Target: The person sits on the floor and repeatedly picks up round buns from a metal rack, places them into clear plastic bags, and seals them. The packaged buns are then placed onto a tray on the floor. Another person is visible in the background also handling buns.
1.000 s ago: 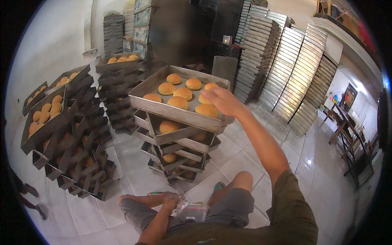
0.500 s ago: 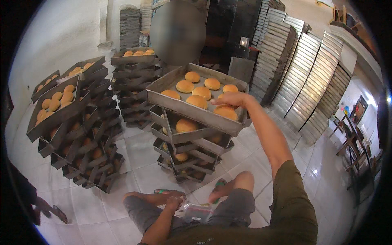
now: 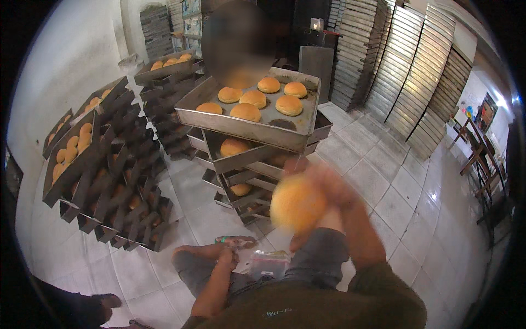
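My right hand (image 3: 335,185), blurred by motion, grips a round golden bun (image 3: 296,203) in front of the stacked trays. Just beyond it, the top metal tray (image 3: 241,122) carries several buns, among them one at its right side (image 3: 289,105). A dark round mark (image 3: 282,125) shows on the bare tray floor near its front right corner. Low down by my crossed legs is my left hand (image 3: 229,255), close to my foot; its fingers are too small and unclear to read. Beside it, a clear plastic bag (image 3: 268,264) with a dark flat thing inside rests at my lap.
More trays of buns stand in crisscross stacks at the left (image 3: 71,159) and farther back (image 3: 170,68). Tall stacks of metal pans (image 3: 405,66) line the right wall. Another person's foot (image 3: 109,301) is at the lower left, on the tiled floor (image 3: 356,142).
My right hand has lifted a bun from the tray's front right corner and brought it toward me. The view has shifted slightly. My left hand stays low by my legs.
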Demonstrator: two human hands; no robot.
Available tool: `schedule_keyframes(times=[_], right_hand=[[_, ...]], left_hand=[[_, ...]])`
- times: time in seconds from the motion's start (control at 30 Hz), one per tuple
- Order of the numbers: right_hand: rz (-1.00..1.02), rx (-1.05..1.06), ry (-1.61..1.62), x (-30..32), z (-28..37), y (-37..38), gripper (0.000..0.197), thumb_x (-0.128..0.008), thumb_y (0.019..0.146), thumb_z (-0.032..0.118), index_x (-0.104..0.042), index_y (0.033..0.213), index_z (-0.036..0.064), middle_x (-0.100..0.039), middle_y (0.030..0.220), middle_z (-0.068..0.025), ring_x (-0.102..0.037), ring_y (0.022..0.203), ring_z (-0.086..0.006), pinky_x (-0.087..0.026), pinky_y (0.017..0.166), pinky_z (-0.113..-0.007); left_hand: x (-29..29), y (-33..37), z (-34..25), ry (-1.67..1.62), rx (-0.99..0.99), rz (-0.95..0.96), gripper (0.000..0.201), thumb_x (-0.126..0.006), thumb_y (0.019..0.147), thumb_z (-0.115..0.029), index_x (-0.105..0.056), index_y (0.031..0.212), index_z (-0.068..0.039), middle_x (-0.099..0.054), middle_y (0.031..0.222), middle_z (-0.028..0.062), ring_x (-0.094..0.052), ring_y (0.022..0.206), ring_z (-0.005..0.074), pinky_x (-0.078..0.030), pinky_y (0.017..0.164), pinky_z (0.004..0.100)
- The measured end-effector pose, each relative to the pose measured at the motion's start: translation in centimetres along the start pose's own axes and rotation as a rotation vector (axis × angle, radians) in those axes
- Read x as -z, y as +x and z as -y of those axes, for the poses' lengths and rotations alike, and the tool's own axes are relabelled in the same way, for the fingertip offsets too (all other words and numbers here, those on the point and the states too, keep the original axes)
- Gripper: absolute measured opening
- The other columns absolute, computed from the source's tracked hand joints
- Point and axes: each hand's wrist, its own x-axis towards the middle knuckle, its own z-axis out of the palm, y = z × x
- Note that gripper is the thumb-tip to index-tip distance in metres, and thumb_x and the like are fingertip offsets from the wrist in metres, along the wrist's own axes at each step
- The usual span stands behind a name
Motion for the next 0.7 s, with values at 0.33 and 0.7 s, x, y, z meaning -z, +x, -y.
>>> schedule_keyframes(times=[0.33,0.7], right_hand=[[0.195,-0.652,0.485,-8.3,-10.4,-14.0,0.065,-0.069,0.096,0.024,-0.041,0.149,-0.0003,-0.058,0.138,-0.0102,-0.06,0.121,-0.0188,-0.048,0.103,-0.034],[-0.291,-0.191,-0.086,-9.5,-7.2,-8.6,0.054,-0.073,0.09,0.012,-0.044,0.133,-0.0034,-0.058,0.123,-0.013,-0.062,0.112,-0.0205,-0.055,0.093,-0.033]], left_hand=[[-7.6,-13.4,-3.5,-0.635,-0.008,0.45,0.016,-0.051,0.103,-0.02,-0.061,0.106,-0.008,-0.066,0.086,0.0058,-0.064,0.067,0.0137,-0.058,0.062,0.0279],[-13.5,-17.4,-5.0,-0.767,-0.21,0.617,0.027,-0.046,0.108,-0.029,-0.06,0.104,-0.006,-0.067,0.088,0.0068,-0.067,0.082,0.0188,-0.058,0.084,0.0379]])
